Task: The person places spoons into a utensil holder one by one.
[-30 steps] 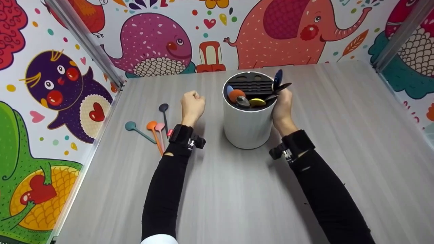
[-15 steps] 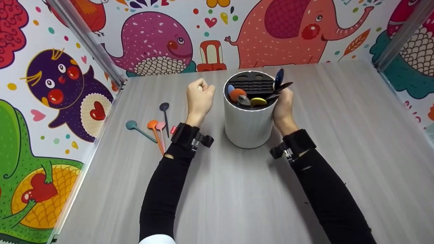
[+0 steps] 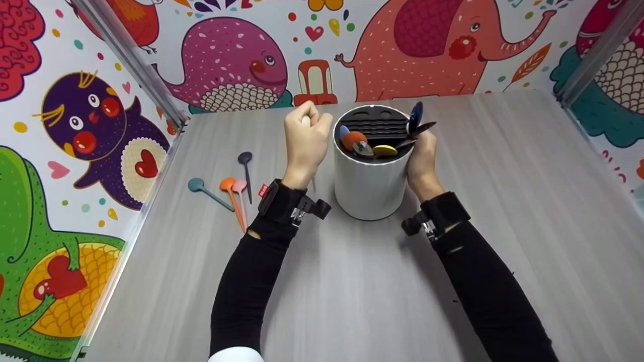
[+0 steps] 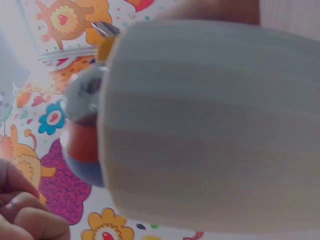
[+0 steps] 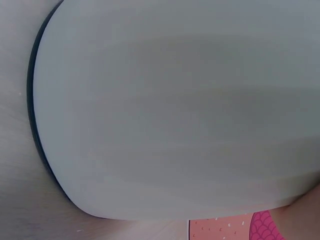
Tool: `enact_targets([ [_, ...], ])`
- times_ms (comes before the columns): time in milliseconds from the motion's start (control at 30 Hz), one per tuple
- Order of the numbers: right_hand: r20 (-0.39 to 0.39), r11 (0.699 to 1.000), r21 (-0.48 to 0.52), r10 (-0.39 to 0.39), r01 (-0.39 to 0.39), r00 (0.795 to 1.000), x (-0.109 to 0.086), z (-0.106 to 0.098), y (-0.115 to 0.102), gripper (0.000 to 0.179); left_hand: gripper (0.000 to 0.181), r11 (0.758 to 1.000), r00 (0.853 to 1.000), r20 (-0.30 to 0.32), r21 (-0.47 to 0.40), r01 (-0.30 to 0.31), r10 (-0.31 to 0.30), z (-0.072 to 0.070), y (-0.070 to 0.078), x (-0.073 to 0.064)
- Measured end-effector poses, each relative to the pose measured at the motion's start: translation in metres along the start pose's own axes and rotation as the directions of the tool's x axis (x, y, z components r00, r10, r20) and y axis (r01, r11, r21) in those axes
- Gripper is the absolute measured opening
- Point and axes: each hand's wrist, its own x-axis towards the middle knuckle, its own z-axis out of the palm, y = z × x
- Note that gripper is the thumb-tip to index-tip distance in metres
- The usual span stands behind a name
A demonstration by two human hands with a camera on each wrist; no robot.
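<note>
The left hand (image 3: pixel 308 146) is curled into a fist around a slim pale object (image 3: pixel 306 120), mostly hidden by the fingers; it stands just beside the left side of a white container (image 3: pixel 370 188). The right hand (image 3: pixel 422 160) grips the container from its right side, the fingertips hidden behind it. The container stands upright on the desk (image 3: pixel 342 301), between the two hands. Its black insert (image 3: pixel 372 129) has slots toward the back; at the front show a blue head (image 3: pixel 344 132), an orange-red head (image 3: pixel 354 138), a silver head (image 3: pixel 363 149) and a yellow head (image 3: pixel 385 151). A dark blue spoon (image 3: pixel 415 115) and a black utensil (image 3: pixel 423 128) rise at the right rim. On the desk left of the left hand lie a teal spoon (image 3: pixel 195 184), an orange spoon (image 3: pixel 228 184), a pink spoon (image 3: pixel 240 186) and a dark spoon (image 3: pixel 245 158). Patterned panels (image 3: pixel 322 80) border the desk.
</note>
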Motion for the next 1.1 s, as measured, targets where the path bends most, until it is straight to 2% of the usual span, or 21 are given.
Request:
enact_targets([
  [100,-0.005,1.000,0.008,-0.004,0.004,1.000,0.000,0.001,0.000,0.038,0.038,0.997,1.000,-0.004,-0.081,-0.002,0.002,0.001,0.013,-0.002],
  [200,-0.015,1.000,0.009,0.000,0.000,1.000,-0.001,0.001,0.000,0.037,0.039,0.989,1.000,-0.015,-0.148,-0.030,0.028,0.004,0.025,-0.004],
  [333,-0.018,1.000,0.009,0.006,-0.006,1.000,-0.002,0.000,0.000,0.038,0.039,0.964,0.997,-0.034,-0.253,-0.077,0.071,0.006,0.038,-0.006],
  [500,-0.030,1.000,-0.004,-0.020,0.020,0.999,0.000,0.000,0.001,0.037,0.040,0.900,0.995,-0.035,-0.424,-0.099,0.093,0.010,0.052,-0.008],
  [600,-0.035,1.000,-0.004,-0.022,0.022,0.999,0.001,0.001,0.002,0.037,0.039,0.859,0.991,-0.035,-0.495,-0.132,0.132,0.012,0.059,-0.010],
  [700,-0.033,1.000,0.008,-0.017,0.017,0.999,0.000,0.001,0.002,0.038,0.040,0.824,0.984,-0.054,-0.539,-0.173,0.171,0.012,0.064,-0.011],
  [833,-0.024,1.000,0.028,-0.005,0.006,1.000,-0.001,0.002,0.001,0.038,0.038,0.787,0.973,-0.117,-0.573,-0.229,0.197,0.008,0.069,-0.009],
  [1000,-0.005,0.999,0.031,-0.011,0.011,1.000,-0.001,0.003,0.000,0.039,0.036,0.724,0.952,-0.178,-0.619,-0.304,0.249,0.007,0.069,-0.007],
  [1100,-0.013,1.000,0.026,-0.015,0.015,1.000,-0.001,0.002,0.000,0.039,0.037,0.710,0.942,-0.197,-0.619,-0.336,0.273,0.010,0.066,-0.007],
])
